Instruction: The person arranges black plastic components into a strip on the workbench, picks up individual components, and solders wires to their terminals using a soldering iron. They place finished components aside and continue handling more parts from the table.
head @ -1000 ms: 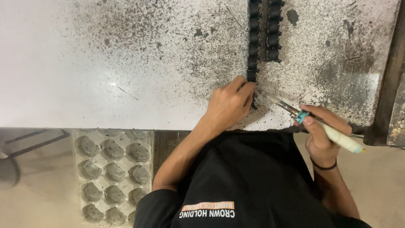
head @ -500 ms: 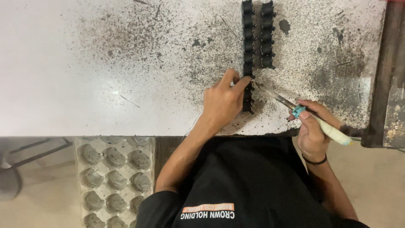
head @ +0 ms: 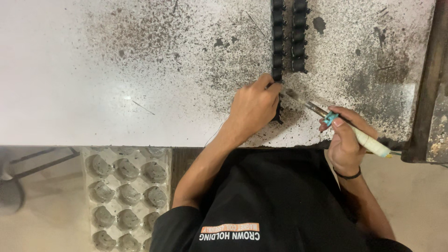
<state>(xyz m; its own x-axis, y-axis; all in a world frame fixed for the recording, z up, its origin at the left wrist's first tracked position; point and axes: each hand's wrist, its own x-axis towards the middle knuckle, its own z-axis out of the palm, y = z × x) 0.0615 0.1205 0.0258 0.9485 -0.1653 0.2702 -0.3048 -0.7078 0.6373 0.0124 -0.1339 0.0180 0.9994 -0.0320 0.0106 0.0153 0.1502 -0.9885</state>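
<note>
White worktop (head: 70,84), badly speckled w/ black scorch marks and grit, densest around the black component strip (head: 277,42); farther from the strip, toward the left edge, it's nearly clean. Second, shorter strip (head: 299,37) lies just beside the first, parallel, not touching it. Left hand (head: 254,109) closed down over the near end of the first strip, fingertips pressing it to the top. Right hand (head: 347,140) near that same end, gripping a soldering iron (head: 345,123) pen-style, tip angled toward the strip; contact w/ the strip can't be told, prob. just short. Dark metal rail (head: 427,93) well off to the far side of the strips. Below the table edge, well away from the strip, a moulded tray (head: 126,191) of grey lumps over a beige floor (head: 42,228).
</note>
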